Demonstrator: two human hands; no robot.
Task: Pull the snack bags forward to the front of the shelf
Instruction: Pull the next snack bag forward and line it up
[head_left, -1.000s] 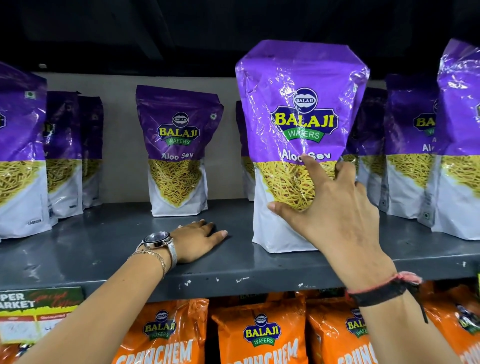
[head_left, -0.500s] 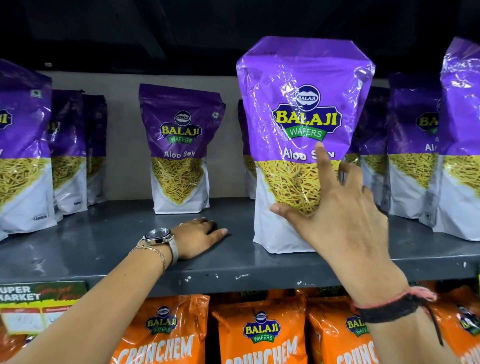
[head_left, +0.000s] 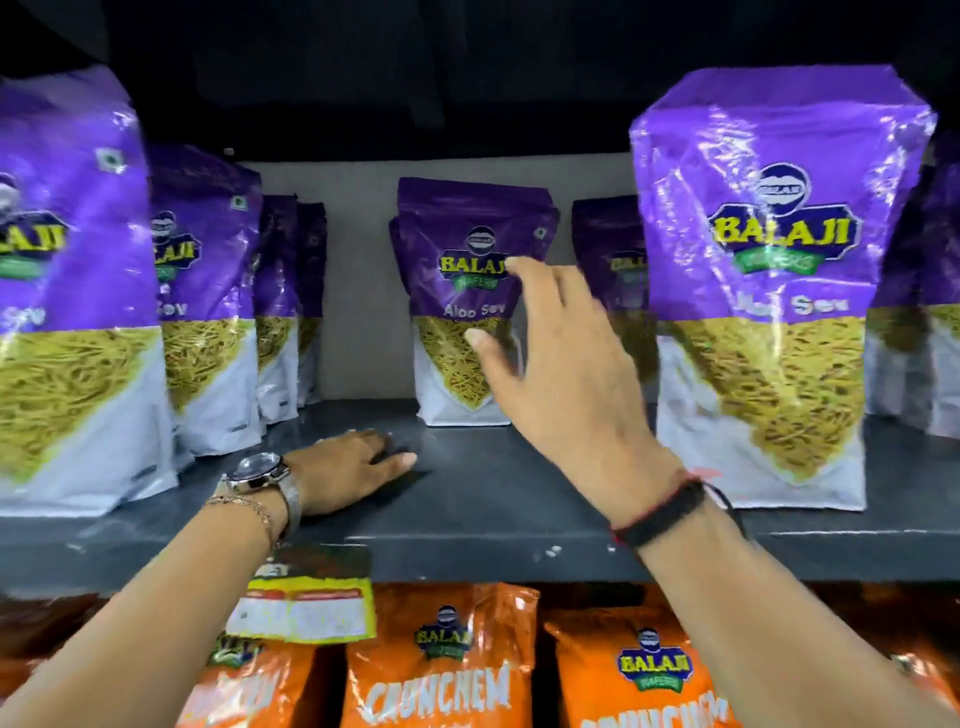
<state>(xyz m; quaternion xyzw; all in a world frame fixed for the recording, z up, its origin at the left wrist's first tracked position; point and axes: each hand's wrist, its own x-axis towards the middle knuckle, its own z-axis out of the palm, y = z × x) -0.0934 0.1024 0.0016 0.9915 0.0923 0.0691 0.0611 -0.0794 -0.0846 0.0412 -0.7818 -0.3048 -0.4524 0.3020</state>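
Observation:
Purple Balaji Aloo Sev bags stand on a dark grey shelf. One bag stands at the shelf's front on the right. Another bag stands far back in the middle. My right hand is raised in front of that back bag, fingers spread, holding nothing. My left hand, with a wristwatch, rests flat on the shelf near its front edge. A large bag stands at the front left, with more bags behind it.
Further purple bags stand at the back behind the right front bag. Orange Crunchem bags fill the shelf below. A yellow price tag hangs on the shelf's front edge. The shelf above is dark.
My right hand has left the front right bag and moved left and back, up to the middle bag. The view has shifted left. My left hand stays on the shelf.

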